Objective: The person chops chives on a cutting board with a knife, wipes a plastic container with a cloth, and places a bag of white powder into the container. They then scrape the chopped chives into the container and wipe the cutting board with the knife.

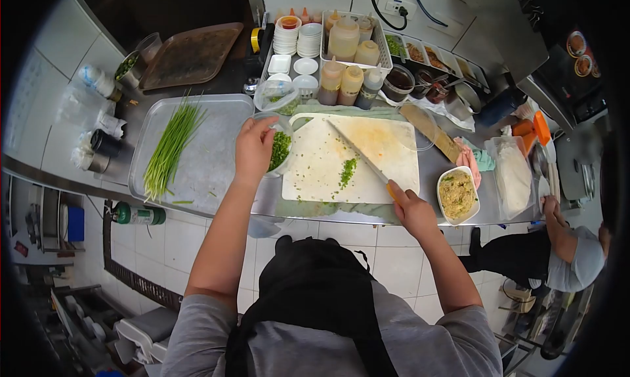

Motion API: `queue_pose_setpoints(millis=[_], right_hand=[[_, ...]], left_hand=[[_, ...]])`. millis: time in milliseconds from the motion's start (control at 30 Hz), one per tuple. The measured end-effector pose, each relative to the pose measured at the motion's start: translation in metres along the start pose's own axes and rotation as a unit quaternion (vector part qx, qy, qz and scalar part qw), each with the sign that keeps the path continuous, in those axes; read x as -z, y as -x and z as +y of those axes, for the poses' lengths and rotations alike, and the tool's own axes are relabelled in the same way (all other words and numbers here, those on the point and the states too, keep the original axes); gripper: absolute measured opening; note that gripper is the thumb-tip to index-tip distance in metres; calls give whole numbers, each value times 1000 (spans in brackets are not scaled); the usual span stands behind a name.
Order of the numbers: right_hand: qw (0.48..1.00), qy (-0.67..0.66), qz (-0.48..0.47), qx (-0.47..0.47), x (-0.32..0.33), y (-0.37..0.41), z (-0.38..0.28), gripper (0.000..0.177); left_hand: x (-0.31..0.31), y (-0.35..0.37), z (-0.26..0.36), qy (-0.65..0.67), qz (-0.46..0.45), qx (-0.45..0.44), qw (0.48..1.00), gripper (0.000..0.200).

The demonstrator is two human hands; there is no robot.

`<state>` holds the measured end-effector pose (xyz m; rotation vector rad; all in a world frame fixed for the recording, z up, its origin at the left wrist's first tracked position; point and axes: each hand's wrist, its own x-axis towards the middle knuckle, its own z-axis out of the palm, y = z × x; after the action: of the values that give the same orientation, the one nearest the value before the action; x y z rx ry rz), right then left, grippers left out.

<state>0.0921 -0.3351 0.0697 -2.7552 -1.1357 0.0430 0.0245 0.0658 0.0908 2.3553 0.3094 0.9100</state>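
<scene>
A white cutting board (387, 134) lies in front of me, with a small pile of chopped green onion (348, 172) and loose bits on it. My right hand (413, 213) is closed round the yellow handle of a long knife (359, 152), whose blade lies diagonally over the board. At the board's left edge, my left hand (254, 148) grips the rim of a clear plastic container (281, 152) holding chopped green onion. Long green onions (172, 147) lie on a metal tray (220, 124) further left.
Behind the board stand sauce bottles (331, 82), a white basket (386, 65) and stacked small dishes (285, 42). A white bowl of food (458, 194) and a bag of white stuff (512, 177) are at the right. A co-worker (558, 252) stands beyond them.
</scene>
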Motion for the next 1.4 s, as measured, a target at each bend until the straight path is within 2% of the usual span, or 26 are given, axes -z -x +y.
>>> queue_pose_setpoints(millis=[67,100,167,200,233,267,300,367,400,467,567,700,967,1033,1067,1133,1167,1233,1267,1400], right_hand=[[999,2,-11,34,3,3,6,56],[998,-9,-29,61,7,4,9,56],[994,-23,-46,92,13,2,14,57],[993,-31,-39,104,16,-1,16,57],[992,-39,-33,116,18,-3,17,57],[992,-40,-34,118,21,-6,18,57],[993,-32,-37,106,24,-10,19,58],[994,-26,-38,95,24,-16,24,58],[995,-31,-38,92,22,-19,28,58],[995,-37,-37,89,18,-27,33,58],[995,-35,-41,86,11,-43,33,59],[990,-30,-62,123,5,-62,32,62],[975,10,-93,202,34,-50,45,63],[981,-74,-102,147,47,-32,39,60],[981,-75,-104,147,44,-23,36,60],[957,-242,-122,107,37,-6,28,58],[956,-244,-123,104,32,2,20,58],[925,-330,-136,128,17,11,-1,57],[913,-346,-175,124,10,11,-10,56],[919,-326,-185,124,-5,9,-38,57]], left_hand=[[-4,-6,0,84,-65,202,974,24],[-6,-9,-2,79,-62,204,974,24],[-8,-17,-6,265,-24,252,930,18],[-14,-18,-13,261,-22,253,931,18],[-22,-17,-18,155,6,146,977,19],[-22,-18,-9,46,33,35,998,23],[-19,-17,-1,44,34,36,998,23],[-11,-13,18,-86,-98,140,982,30],[-11,-10,24,-88,-97,140,981,30],[-12,-5,32,-123,-243,145,951,29],[-16,-2,36,-188,-229,98,950,19],[-1,-9,48,-168,-223,107,954,17],[12,-18,38,-220,-190,54,955,17],[16,-18,33,-222,-189,59,955,17],[18,-18,30,-224,-186,63,955,17],[21,-20,26,-215,-178,64,958,17],[22,-22,24,-206,-169,62,962,18],[24,-27,23,-200,-165,48,965,18],[25,-30,23,-195,-157,34,968,18],[26,-41,23,-182,-162,11,970,19]])
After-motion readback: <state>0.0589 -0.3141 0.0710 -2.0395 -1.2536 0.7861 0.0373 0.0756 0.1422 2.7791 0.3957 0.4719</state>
